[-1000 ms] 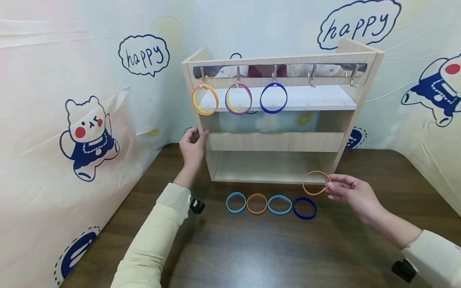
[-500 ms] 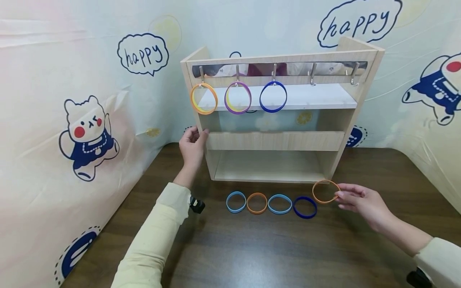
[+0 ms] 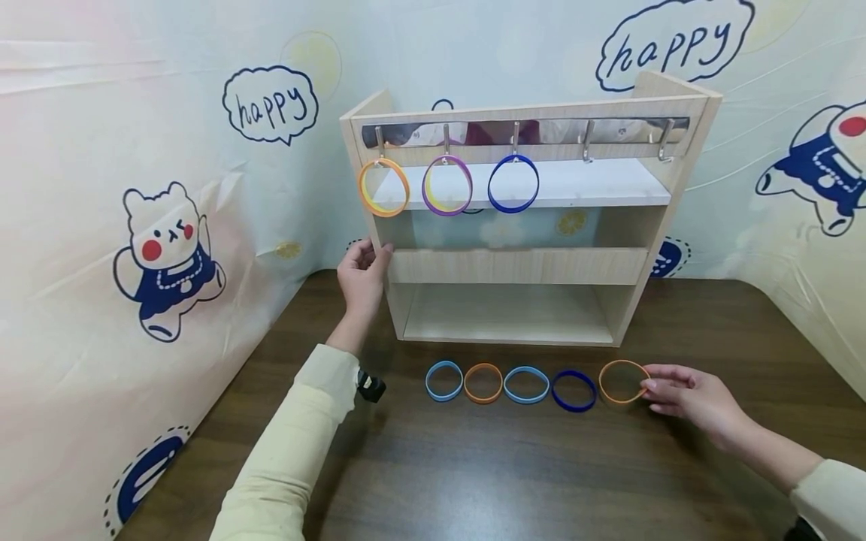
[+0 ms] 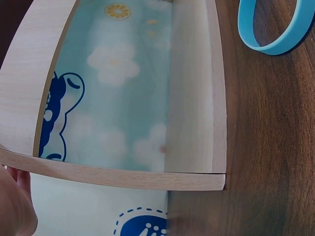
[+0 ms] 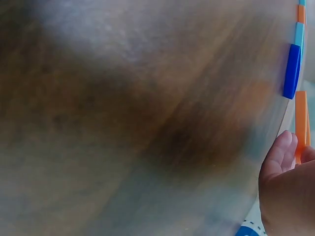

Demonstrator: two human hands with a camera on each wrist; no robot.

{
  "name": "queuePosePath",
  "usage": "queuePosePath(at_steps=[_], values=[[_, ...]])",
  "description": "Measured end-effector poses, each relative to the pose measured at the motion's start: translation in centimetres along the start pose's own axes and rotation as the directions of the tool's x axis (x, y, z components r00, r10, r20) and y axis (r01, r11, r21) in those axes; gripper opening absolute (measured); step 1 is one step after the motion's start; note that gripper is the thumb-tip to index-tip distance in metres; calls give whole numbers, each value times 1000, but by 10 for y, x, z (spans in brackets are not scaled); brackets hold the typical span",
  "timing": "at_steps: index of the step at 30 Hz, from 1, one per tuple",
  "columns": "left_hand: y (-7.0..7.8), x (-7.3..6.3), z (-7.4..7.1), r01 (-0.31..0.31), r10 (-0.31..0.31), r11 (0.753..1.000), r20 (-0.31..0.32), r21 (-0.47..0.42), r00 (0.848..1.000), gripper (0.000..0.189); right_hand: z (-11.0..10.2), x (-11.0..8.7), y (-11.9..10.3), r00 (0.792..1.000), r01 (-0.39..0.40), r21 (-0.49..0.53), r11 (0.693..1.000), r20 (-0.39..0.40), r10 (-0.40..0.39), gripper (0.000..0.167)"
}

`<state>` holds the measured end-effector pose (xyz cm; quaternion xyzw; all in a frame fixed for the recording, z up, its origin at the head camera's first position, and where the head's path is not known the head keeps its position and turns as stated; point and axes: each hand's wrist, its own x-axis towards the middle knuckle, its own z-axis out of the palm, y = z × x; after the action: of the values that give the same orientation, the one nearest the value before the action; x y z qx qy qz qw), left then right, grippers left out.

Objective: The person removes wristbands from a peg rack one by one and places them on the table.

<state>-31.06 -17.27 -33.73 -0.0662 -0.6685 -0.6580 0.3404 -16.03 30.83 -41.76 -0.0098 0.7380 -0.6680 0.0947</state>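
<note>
My right hand (image 3: 697, 398) pinches an orange wristband (image 3: 624, 362) by its right side, at the right end of a row of wristbands. In the right wrist view this wristband (image 5: 300, 123) stands out beside the dark blue one (image 5: 292, 71). On the left, my left hand (image 3: 363, 282) grips the side panel of a pale wooden shelf rack (image 3: 514, 266), thumb at the front edge. From hooks on the rack hang an orange-and-yellow wristband pair (image 3: 362, 197), a purple wristband (image 3: 425, 197) with yellow behind it, and a dark blue wristband (image 3: 492, 197).
In front of the rack lie a light blue wristband (image 3: 444, 398), an orange one (image 3: 483, 402), another light blue one (image 3: 526, 401) and a dark blue one (image 3: 573, 409) on the brown table (image 3: 487, 481). Two more hooks (image 3: 587, 143) are at the rack's right. A printed cloth (image 3: 169, 45) surrounds the table.
My right hand has moved right and down toward the table with the orange wristband, from before the rack's lower corner to the row's right end. The left hand stays on the rack.
</note>
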Motion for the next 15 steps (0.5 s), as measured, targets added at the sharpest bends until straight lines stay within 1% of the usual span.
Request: queuePosePath(at_steps=[6, 10, 15], values=[[0, 0, 0, -10, 10, 1000, -6, -3, 1000, 27, 0, 0, 4, 1000, -15, -53, 998, 18, 16, 45], [-1, 1, 0, -10, 10, 1000, -8, 0, 1000, 29, 1, -1, 8, 999, -38, -69, 997, 35, 40, 47], [-1, 0, -1, -14, 14, 1000, 4, 4, 1000, 32, 3, 0, 10, 998, -55, -72, 996, 27, 57, 47]])
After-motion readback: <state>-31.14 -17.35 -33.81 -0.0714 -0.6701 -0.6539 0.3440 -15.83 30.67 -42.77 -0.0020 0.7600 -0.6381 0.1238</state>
